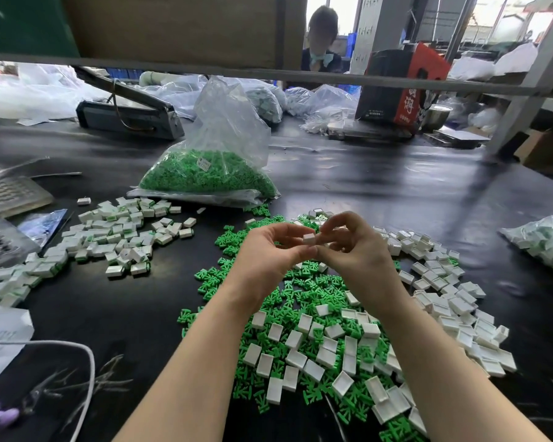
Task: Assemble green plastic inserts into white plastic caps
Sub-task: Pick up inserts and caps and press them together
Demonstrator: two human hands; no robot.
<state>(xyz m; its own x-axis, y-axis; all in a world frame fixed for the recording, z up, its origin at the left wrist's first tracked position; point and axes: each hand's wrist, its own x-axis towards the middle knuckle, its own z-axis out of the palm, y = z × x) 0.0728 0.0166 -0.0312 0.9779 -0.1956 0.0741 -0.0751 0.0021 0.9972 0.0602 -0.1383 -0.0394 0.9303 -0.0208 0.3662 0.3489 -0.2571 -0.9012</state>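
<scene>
Both hands meet above the middle of the black table. My left hand (270, 250) pinches a small white cap (308, 238) between thumb and fingers. My right hand (353, 247) touches the same cap from the right with curled fingertips. Whether a green insert sits in that cap is hidden by the fingers. Beneath the hands lies a wide scatter of loose green inserts (300, 291) mixed with empty white caps (304, 355). More empty caps (444, 291) spread to the right. A heap of caps with green showing in them (122, 237) lies to the left.
A clear bag of green inserts (211, 173) stands behind the work area. Another bag of parts (546, 240) lies at the right edge. A keyboard (7, 193), papers (0, 333) and a white cable (87, 362) occupy the left side. A person (321, 39) sits across the table.
</scene>
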